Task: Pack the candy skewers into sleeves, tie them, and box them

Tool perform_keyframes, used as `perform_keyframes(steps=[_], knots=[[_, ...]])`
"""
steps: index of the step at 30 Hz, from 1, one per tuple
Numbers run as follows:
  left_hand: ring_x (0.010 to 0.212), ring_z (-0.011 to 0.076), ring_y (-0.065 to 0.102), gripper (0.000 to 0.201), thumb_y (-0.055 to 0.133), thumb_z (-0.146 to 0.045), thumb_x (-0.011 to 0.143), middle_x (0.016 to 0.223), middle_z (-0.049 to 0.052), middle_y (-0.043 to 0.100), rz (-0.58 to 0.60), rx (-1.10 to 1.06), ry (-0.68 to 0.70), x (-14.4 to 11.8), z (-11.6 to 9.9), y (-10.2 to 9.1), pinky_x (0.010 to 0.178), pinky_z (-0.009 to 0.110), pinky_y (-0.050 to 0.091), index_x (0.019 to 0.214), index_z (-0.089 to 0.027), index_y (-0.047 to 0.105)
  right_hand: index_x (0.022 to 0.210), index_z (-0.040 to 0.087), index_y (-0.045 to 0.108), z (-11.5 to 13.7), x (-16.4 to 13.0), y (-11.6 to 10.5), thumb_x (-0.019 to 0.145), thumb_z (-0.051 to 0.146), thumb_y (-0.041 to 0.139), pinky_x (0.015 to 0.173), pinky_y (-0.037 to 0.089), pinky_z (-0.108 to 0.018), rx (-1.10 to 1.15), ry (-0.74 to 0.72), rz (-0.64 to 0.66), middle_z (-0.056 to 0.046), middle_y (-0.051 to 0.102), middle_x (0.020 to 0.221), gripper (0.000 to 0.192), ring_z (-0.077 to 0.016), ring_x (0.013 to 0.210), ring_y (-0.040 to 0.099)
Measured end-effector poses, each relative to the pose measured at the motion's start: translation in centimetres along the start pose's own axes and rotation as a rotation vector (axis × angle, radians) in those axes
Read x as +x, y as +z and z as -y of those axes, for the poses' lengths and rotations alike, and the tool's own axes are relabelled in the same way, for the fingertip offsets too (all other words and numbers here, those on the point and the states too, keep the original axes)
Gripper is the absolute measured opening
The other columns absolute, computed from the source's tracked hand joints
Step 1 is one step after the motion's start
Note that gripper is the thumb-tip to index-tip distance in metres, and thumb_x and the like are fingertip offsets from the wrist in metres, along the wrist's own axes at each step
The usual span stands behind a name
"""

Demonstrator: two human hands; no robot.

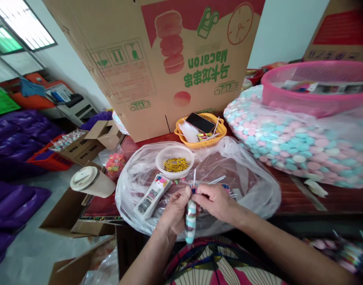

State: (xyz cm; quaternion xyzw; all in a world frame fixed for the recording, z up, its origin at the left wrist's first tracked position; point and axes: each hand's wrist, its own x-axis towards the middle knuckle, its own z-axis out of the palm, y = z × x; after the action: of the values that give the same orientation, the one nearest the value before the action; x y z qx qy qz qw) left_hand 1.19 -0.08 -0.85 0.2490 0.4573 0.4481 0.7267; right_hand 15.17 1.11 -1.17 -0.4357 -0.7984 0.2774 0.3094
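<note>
Both hands meet low centre, over a clear plastic sheet [252, 186] spread on the table. Left hand [175, 209] is curled around a bagged stack of pastel candies [190, 223], fingers closed on its upper part; the stack hangs roughly upright, bottom end pointing down toward the lap. Right hand [217, 202] pinches the neck of the bag right at the top of the stack, thumb and fingers closed tight; a thin white stick or tie [194, 176] pokes up from the pinch, can't tell which.

Just behind the hands: small white bowl [162, 158] of yellow twist ties [175, 164] on the sheet. Left of the hands, touching the sheet: flat printed packet [152, 196]. Further back: yellow basket [220, 132] with a dark phone [200, 122] in it. Right: big clear bag of pink, blue and white candies [288, 146], pink basket [314, 101] sitting on top. Behind all that: large "Macaron" carton [134, 79], printed upside down. Left edge of table: lidded cup [91, 182] lying tilted.
</note>
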Motion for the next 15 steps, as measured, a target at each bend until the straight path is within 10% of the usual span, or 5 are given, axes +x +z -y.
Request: perform_keyframes(steps=[6,10,15], knots=[[0.062,0.0166,0.063,0.030,0.076,-0.044,0.067,0.060,0.001,0.064,-0.167,0.252,0.172,1.1,0.4,0.4,0.058,0.025,0.050,0.070,-0.016,0.067,0.082,0.014,0.059,-0.5,-0.4,-0.3,0.080,0.010,0.053,0.054,0.039,-0.026,-0.329,-0.136,0.085,-0.007,0.066,0.071,0.007,-0.0163,0.058,0.058],[0.075,0.0177,0.065,0.050,0.072,-0.043,0.073,0.079,0.001,0.069,-0.206,0.431,0.362,1.1,0.4,1.3,0.067,0.027,0.051,0.116,-0.019,0.063,0.083,0.013,0.058,-1.3,0.1,-3.0,0.086,0.012,0.040,0.057,0.038,-0.030,-0.430,-0.058,-0.078,-0.010,0.063,0.072,0.019,-0.0181,0.062,0.056],[0.056,0.0206,0.060,0.051,0.042,-0.052,0.089,0.063,0.003,0.064,0.062,0.355,0.178,-0.1,-4.3,2.6,0.055,0.033,0.053,0.109,-0.012,0.067,0.071,0.018,0.055,-0.2,-0.3,-5.2,0.082,0.027,0.047,0.053,0.032,-0.029,-0.353,-0.074,-0.205,-0.005,0.059,0.067,0.016,-0.0159,0.061,0.048]])
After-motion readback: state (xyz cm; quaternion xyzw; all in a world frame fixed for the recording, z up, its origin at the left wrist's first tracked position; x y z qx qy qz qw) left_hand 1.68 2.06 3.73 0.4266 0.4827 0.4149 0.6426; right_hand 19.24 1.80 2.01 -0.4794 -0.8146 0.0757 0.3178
